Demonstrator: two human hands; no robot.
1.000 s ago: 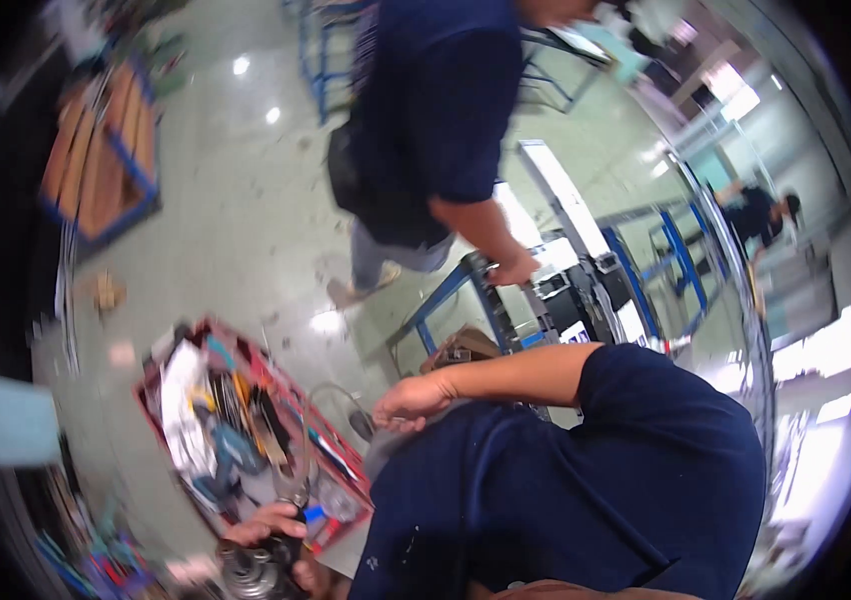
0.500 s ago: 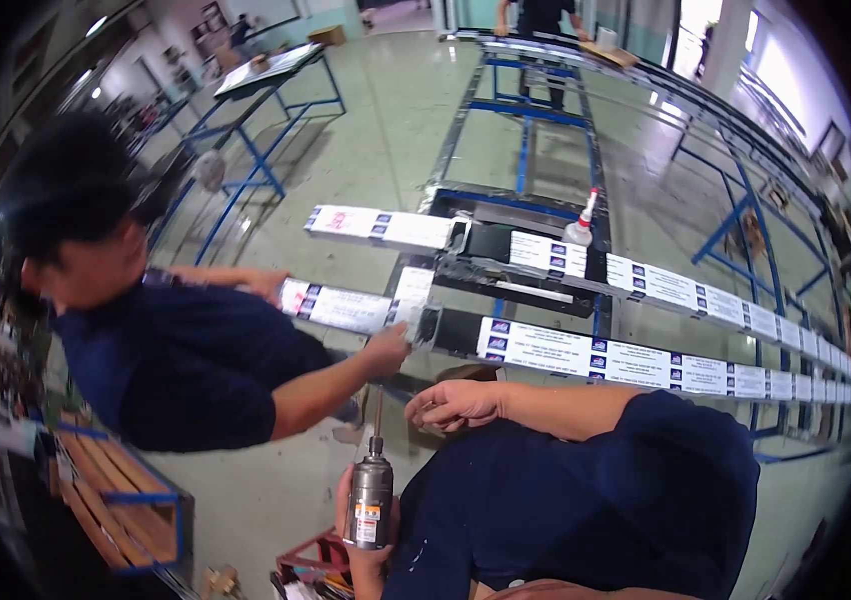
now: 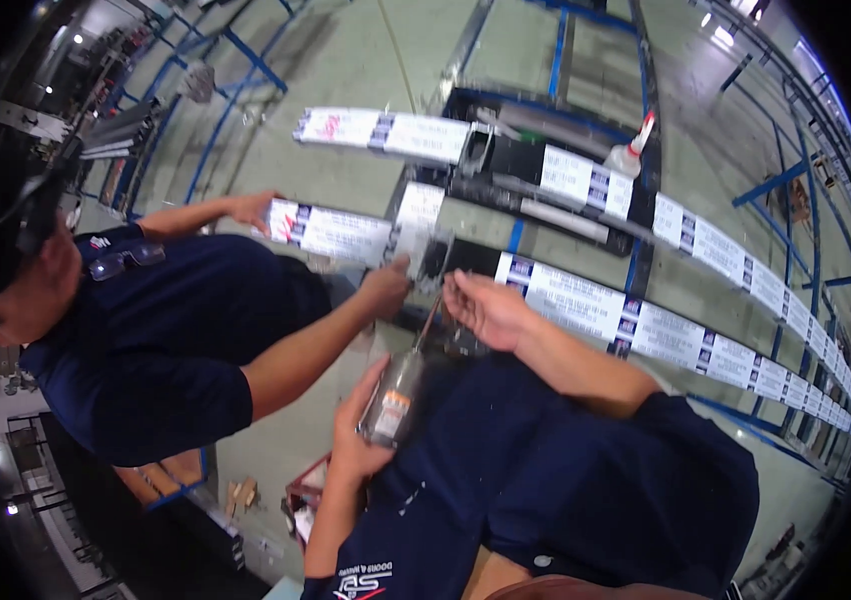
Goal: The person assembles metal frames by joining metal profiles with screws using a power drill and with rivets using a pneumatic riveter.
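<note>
My left hand (image 3: 358, 425) is wrapped round a dark grey power screwdriver (image 3: 393, 398), its long bit slanting up and to the right. At the bit's tip, the fingers of my right hand (image 3: 491, 310) are pinched together; whatever sits between them is too small to make out. Just beyond is the corner joint of a black frame bar (image 3: 471, 258) wrapped in printed white film (image 3: 571, 300). A co-worker's hand (image 3: 386, 288) rests at that joint, and the co-worker's other hand (image 3: 251, 212) holds the end of the short film-covered piece (image 3: 331, 232).
A second film-covered bar (image 3: 706, 245) runs parallel farther off. A white bottle with a red tip (image 3: 631, 150) stands beside it. Blue metal stands (image 3: 776, 185) carry the bars. The co-worker (image 3: 176, 340) stands close on my left. A red crate (image 3: 306, 490) sits on the floor below.
My right hand has moved up and right to the joint, its fingers now pinched at the bit's tip. The screwdriver has risen and tilted toward the joint. The view has tipped downward.
</note>
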